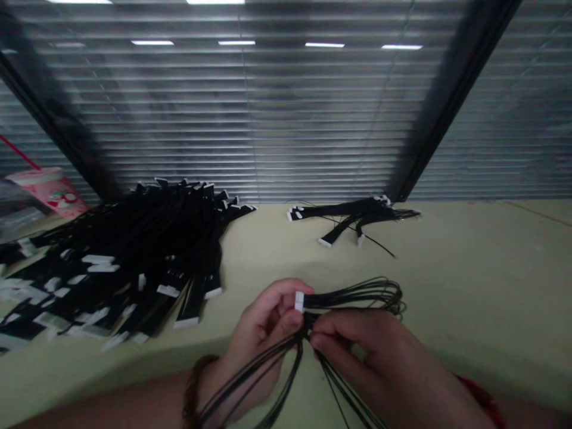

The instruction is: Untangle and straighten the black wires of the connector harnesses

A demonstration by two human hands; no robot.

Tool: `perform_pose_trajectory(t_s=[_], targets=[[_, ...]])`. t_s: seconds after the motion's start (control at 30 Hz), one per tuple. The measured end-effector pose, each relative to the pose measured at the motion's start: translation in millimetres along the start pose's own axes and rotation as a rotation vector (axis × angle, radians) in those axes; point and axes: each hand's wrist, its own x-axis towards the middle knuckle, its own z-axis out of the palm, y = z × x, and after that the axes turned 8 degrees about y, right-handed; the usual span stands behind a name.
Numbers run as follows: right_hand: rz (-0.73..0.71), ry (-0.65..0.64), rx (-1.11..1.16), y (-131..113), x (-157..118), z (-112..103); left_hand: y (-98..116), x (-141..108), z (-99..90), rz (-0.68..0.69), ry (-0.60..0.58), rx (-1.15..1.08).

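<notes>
My left hand (263, 339) pinches a small white connector (299, 302) between thumb and fingers. Thin black wires (357, 295) run from that connector in a loop to the right, and more strands hang down past my wrists. My right hand (361, 357) grips these wires just below the connector, close to my left fingertips. A large heap of black wire harnesses with white connectors (134, 262) lies to the left of my hands, and its nearest connector (186, 322) is a short way from them. A smaller bundle of the same harnesses (353, 217) lies farther ahead.
The pale green table (469, 286) runs beneath everything and meets slatted grey blinds (250, 119) at the back. Dark vertical frame posts (456, 95) stand against the blinds. A pink printed cup with a red straw (49, 190) stands at the far left.
</notes>
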Motion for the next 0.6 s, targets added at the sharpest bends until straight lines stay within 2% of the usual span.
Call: perform_pose_trajectory(t_s=[0.2,0.4,0.47,0.6], targets=[[-0.026,0.020,-0.050,1.1,1.7,3.5,-1.0,0.8,0.6,-0.047,-0.020,0.001],[-0.070,0.088,-0.177,1.0,-1.3,1.9,-0.8,0.1,2.9,-0.038,0.010,0.009],[-0.028,0.060,-0.186,-1.1,-2.7,-2.1,-0.4,-0.8,2.6,-0.026,0.023,0.031],[0.092,-0.073,-0.119,-4.5,-0.9,-11.5,0.0,-2.3,1.4,0.002,0.019,0.037]])
